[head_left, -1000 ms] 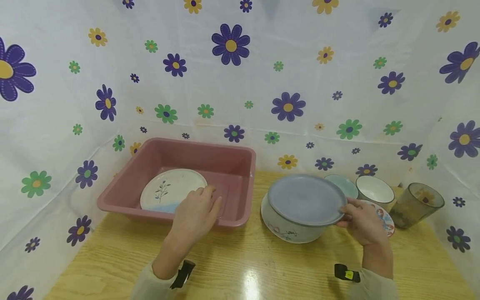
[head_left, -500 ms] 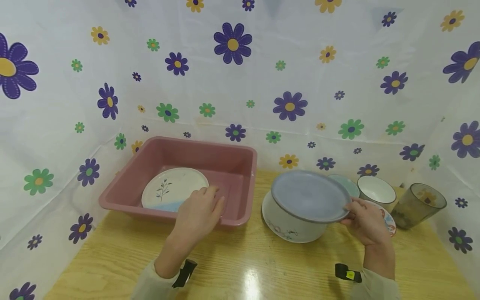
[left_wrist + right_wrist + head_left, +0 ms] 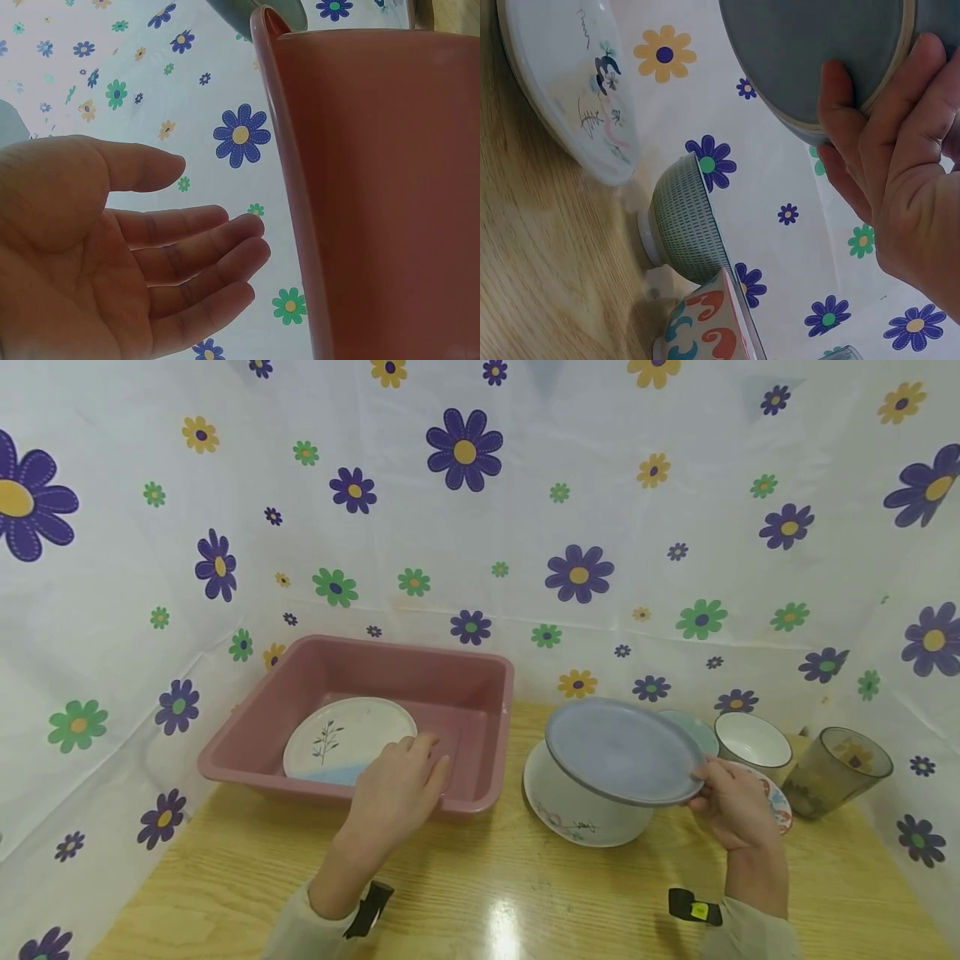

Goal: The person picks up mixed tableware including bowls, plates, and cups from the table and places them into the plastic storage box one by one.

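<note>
Wooden table (image 3: 442,902) | blue-grey plate (image 3: 622,752) left of right hand (image 3: 737,803), rim pinched there | left hand (image 3: 393,793) relaxed near pink tub (image 3: 461,727)

Smooth plastic tub (image 3: 412,677) with a soft sheen, glossy grained wood table (image 3: 465,881), smooth blue plate (image 3: 618,747) with a matt, ceramic-looking face, shiny glazed white dish (image 3: 596,821), smooth see-through tumbler (image 3: 828,777), plastic-looking sheet (image 3: 480,531), matt cloth sleeves (image 3: 303,927).
</note>
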`<state>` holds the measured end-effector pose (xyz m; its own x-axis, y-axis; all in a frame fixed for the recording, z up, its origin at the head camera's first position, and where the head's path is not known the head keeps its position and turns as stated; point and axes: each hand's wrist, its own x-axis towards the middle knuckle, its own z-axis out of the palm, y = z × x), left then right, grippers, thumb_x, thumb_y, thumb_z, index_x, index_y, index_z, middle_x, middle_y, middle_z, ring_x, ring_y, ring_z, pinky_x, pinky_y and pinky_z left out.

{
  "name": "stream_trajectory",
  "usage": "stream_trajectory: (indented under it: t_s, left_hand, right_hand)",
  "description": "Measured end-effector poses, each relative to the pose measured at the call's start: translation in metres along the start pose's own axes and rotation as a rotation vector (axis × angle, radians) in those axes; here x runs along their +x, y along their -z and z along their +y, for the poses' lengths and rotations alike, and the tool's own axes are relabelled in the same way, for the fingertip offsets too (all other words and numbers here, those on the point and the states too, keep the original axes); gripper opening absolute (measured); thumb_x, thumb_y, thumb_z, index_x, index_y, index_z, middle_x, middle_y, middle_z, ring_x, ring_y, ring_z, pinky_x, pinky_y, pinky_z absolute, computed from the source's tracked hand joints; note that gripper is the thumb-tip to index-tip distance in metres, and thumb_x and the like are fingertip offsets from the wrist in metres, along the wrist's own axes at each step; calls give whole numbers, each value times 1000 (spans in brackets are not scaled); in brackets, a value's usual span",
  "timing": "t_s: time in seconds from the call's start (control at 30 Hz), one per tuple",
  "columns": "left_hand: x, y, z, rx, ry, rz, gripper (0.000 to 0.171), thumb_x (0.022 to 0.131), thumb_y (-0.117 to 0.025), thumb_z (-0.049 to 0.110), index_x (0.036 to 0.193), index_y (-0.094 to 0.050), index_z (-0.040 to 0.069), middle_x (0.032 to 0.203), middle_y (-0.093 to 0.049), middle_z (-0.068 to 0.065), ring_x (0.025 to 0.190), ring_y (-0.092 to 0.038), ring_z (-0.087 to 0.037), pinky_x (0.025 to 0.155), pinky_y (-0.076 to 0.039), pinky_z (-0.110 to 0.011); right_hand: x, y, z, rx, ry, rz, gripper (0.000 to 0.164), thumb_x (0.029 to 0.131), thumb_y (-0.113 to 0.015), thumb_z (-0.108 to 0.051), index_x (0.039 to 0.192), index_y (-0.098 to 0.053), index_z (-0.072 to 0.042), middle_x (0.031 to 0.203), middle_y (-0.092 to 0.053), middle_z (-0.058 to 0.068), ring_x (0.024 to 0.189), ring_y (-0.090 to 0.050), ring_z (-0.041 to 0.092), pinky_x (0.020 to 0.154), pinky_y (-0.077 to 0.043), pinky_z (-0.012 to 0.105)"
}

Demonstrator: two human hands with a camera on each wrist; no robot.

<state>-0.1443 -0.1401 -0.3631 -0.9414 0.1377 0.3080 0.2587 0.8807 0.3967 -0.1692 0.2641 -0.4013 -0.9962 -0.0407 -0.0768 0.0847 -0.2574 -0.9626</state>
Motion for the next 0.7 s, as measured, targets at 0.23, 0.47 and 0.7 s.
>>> stream_trajectory:
  t_s: [0.23, 0.47, 0.7]
  left_hand:
    - [0, 1, 0, -5, -6, 5, 33, 97, -60, 25, 119, -64, 0, 100, -69, -15, 85, -65, -30, 64, -56, -42]
    - [1, 0, 1, -6, -11, 13, 32, 96, -62, 23, 119, -64, 1, 100, -69, -17, 86, -65, -32, 65, -56, -44]
    - [1, 0, 1, -9, -3, 9, 32, 97, -61, 23, 119, -64, 1, 99, -69, -15, 86, -65, -31, 66, -56, -44]
  right_hand:
    - [-2, -4, -1, 38, 41, 52, 34, 98, -39, 3, 87, -70, -8, 68, -66, 2, 53, -60, 4, 49, -49, 13]
    - [-6, -9, -5, 65, 89, 97, 39, 96, -42, 5, 90, -75, -14, 69, -68, 3, 49, -60, 5, 47, -49, 16]
    - [-10, -13, -9, 114, 141, 32, 44, 96, -38, 8, 98, -76, -15, 74, -71, 6, 50, -61, 7, 47, -50, 16]
